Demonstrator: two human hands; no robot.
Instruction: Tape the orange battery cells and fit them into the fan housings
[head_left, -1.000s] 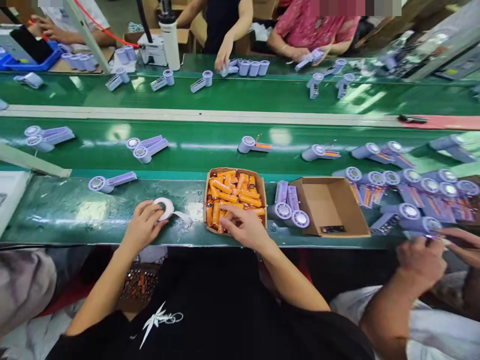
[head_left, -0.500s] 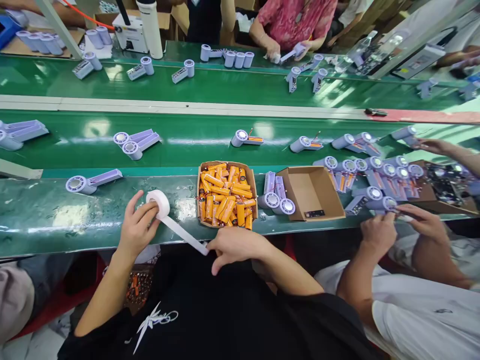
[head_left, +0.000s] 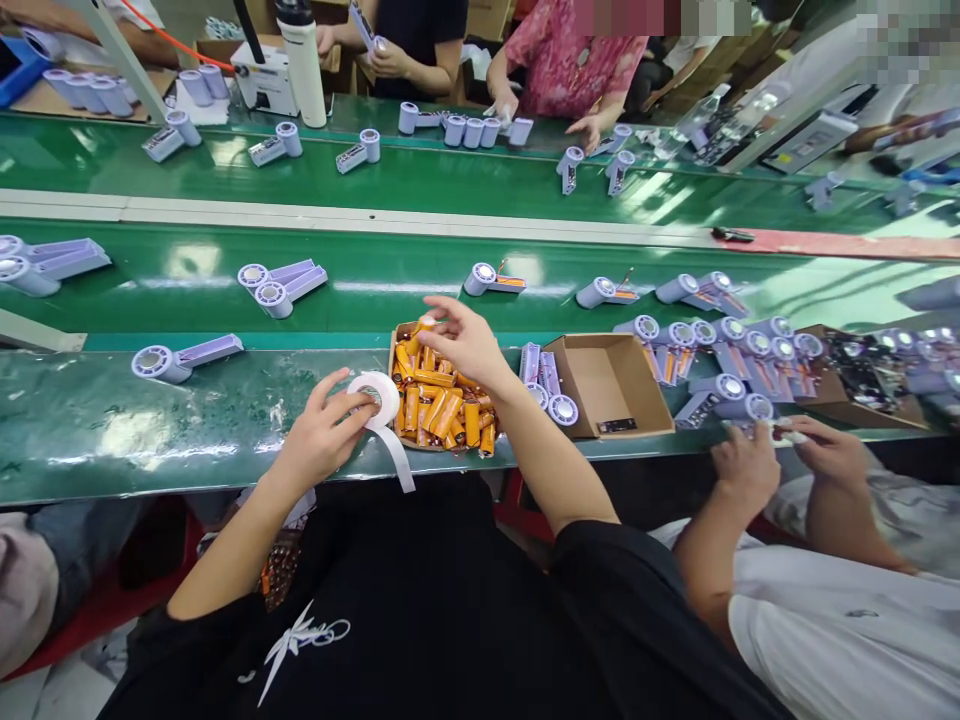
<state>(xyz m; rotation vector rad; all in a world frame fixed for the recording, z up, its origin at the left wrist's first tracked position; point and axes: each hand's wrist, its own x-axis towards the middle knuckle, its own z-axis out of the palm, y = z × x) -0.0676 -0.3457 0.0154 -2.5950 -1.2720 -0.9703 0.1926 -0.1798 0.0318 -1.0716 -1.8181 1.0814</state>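
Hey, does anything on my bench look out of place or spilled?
I can't see any spill or damage. One mild oddity: a single dark circuit board lies askew in the cardboard box right of the batteries. The orange batteries are jumbled at mixed angles, not in rows.

White tape (head_left: pixel 388 400) — heaped orange cylinders (head_left: pixel 448 412)
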